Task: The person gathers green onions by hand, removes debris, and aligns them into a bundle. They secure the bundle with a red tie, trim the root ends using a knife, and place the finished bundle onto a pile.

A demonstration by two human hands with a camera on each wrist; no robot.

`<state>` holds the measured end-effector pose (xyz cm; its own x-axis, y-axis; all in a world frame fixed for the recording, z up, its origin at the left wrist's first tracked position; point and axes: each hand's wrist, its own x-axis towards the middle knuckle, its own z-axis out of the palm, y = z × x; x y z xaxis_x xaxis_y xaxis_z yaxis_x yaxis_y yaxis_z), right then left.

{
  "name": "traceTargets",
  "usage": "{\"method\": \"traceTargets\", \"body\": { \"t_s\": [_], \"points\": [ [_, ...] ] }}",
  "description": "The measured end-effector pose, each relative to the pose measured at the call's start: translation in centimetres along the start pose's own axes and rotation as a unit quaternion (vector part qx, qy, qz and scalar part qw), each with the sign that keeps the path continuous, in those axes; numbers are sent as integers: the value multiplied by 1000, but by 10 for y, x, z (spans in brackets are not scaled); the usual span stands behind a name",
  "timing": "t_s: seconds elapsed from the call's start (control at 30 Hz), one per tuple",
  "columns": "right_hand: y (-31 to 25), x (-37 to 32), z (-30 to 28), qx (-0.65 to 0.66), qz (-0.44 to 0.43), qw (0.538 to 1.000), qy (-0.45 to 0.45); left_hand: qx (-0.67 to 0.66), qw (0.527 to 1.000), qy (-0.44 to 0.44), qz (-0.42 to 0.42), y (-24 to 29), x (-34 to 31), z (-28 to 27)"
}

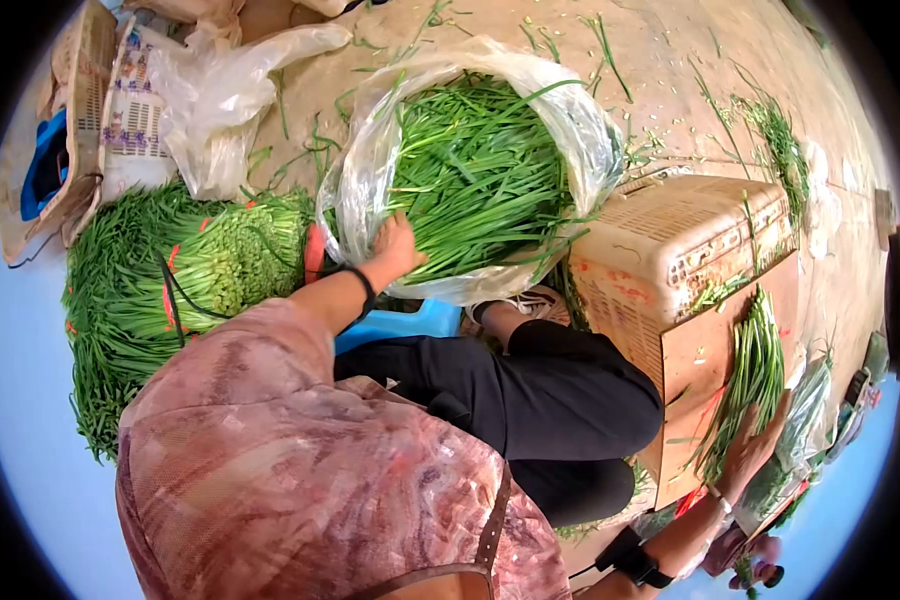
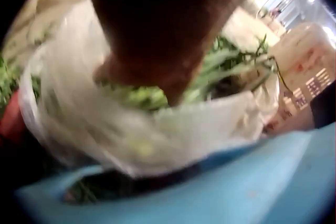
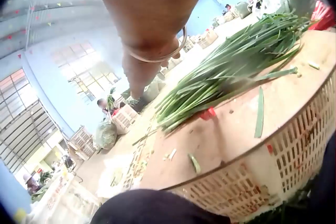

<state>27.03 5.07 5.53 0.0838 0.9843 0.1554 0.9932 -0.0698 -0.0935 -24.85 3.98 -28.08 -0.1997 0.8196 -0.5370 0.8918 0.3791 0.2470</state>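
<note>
At the near left rim of a clear plastic bag (image 1: 595,130), the left hand (image 1: 398,248) grips the ends of long green stalks (image 1: 480,170) heaped inside. The left wrist view shows that hand (image 2: 149,71), dark and blurred, over pale stalk ends (image 2: 139,97) and the bag (image 2: 194,129). The right hand (image 1: 753,450) has its fingers extended beside a smaller bunch (image 1: 755,370) on a cardboard sheet (image 1: 690,355). In the right wrist view the right hand (image 3: 147,69) is left of that bunch (image 3: 231,71); its fingertips are partly hidden.
Tied green bundles (image 1: 220,260) lie to the left. A plastic crate (image 1: 620,250) stands right of the bag, and a blue stool (image 1: 400,322) is below it. Crates (image 1: 135,110) and loose plastic sheeting (image 1: 215,110) are at upper left. Stalk scraps litter the floor (image 1: 660,60).
</note>
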Motion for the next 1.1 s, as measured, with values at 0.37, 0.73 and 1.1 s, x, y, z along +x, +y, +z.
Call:
{"method": "traceTargets", "body": {
  "t_s": [0.37, 0.73, 1.1],
  "points": [
    [-27, -22, 9, 76, 112, 989, -57, -25, 988, -51, -145, 49, -18, 27],
    [-24, -27, 3, 89, 144, 982, -86, 44, 987, -83, -131, 44, -13, 48],
    [-8, -39, -8, 91, 152, 979, -103, 18, 986, -100, -131, 32, 1, 54]
  ]
}}
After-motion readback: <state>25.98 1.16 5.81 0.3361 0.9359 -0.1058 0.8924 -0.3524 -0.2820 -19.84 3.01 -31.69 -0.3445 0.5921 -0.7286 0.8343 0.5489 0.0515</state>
